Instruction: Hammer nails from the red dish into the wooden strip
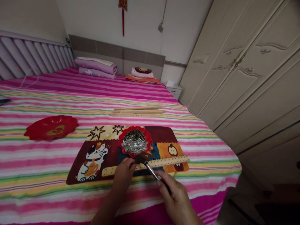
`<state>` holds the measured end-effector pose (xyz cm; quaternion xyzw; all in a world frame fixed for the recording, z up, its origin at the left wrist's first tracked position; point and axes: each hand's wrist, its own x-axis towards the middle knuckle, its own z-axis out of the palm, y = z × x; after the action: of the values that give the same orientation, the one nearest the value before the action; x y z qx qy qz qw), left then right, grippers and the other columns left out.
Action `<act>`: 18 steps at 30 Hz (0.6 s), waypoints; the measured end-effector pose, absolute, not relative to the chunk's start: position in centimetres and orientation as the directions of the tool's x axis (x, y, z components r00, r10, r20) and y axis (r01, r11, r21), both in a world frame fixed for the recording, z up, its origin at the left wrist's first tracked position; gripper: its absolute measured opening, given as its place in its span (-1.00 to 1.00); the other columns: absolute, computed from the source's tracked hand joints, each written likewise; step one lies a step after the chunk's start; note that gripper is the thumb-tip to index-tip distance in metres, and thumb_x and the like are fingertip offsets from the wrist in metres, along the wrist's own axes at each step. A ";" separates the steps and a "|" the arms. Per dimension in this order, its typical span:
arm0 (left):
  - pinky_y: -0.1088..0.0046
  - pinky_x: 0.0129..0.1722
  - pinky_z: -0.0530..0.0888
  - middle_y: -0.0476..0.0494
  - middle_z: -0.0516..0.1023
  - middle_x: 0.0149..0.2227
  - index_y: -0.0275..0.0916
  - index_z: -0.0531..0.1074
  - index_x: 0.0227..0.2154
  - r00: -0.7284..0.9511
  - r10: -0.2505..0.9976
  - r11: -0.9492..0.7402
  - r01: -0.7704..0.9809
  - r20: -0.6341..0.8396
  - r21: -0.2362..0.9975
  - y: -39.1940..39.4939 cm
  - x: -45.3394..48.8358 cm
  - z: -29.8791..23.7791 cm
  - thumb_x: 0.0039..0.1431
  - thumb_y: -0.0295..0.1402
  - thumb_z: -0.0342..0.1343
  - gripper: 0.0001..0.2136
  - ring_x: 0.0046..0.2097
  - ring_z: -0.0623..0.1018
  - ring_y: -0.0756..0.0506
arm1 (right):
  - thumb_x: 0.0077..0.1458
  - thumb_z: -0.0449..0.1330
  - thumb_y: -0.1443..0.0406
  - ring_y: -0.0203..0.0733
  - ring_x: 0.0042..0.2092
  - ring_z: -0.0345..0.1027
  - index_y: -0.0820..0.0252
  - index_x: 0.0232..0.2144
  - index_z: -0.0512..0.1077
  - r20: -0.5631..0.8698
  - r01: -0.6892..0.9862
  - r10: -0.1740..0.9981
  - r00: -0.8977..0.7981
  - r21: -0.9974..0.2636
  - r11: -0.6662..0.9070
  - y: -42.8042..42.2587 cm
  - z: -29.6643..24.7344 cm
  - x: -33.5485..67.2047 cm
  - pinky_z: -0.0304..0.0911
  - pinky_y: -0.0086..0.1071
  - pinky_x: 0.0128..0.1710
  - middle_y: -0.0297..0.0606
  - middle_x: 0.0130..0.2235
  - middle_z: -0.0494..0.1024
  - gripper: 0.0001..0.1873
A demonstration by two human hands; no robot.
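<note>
My right hand [174,195] is closed round the handle of a small hammer [146,164] whose head rests at a long wooden strip [164,162]. The strip lies across a cartoon cat mat [93,156] and has small nails standing along its right part. My left hand [124,175] is pinched at the strip just left of the hammer head, on something too small to make out. Behind the hammer a red dish [134,141] holds a heap of thin metal nails.
A second, empty red dish [51,127] lies to the left on the striped bedspread [70,93]. A bundle of wooden strips [138,112] lies farther back. Folded bedding [97,66] sits at the headboard. A cream wardrobe [246,72] stands on the right.
</note>
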<state>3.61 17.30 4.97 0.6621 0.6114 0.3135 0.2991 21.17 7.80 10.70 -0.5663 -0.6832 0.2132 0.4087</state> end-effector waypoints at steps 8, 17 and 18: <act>0.44 -0.27 0.41 -0.07 0.54 -0.30 -0.19 0.47 -0.32 0.044 0.997 -0.083 0.633 0.071 0.770 18.5 2.0 7.9 0.04 -0.32 -0.02 -0.80 -0.31 0.51 -0.06 | 0.08 0.15 0.11 -0.17 -0.24 0.52 0.06 -0.17 0.51 0.247 0.564 0.947 0.208 -0.821 0.090 4.8 9.2 24.5 0.39 -0.52 -0.24 -0.25 -0.24 0.62 -0.70; 0.35 -0.11 0.30 -0.16 0.53 -0.26 -0.20 0.52 -0.38 0.386 0.908 -0.418 0.832 0.162 0.365 25.6 5.8 9.7 0.02 -0.57 -0.05 -0.74 -0.17 0.42 -0.12 | 0.10 0.11 0.10 -0.16 -0.23 0.51 0.07 -0.14 0.49 0.163 0.557 0.971 0.176 -0.830 0.038 4.2 8.2 26.3 0.39 -0.50 -0.23 -0.22 -0.23 0.61 -0.67; 0.35 -0.13 0.30 -0.17 0.53 -0.29 -0.21 0.52 -0.42 0.394 0.910 -0.415 0.849 0.130 0.328 25.9 6.0 9.7 0.00 -0.59 -0.04 -0.76 -0.20 0.42 -0.12 | 0.10 0.11 0.09 -0.16 -0.25 0.52 0.07 -0.14 0.50 0.168 0.551 0.970 0.176 -0.834 0.045 4.2 8.1 26.4 0.40 -0.50 -0.25 -0.23 -0.26 0.62 -0.66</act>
<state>5.98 25.85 9.73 0.8283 0.5308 0.1457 0.1046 26.38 4.17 8.13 -0.6438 -0.5905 0.2515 0.4167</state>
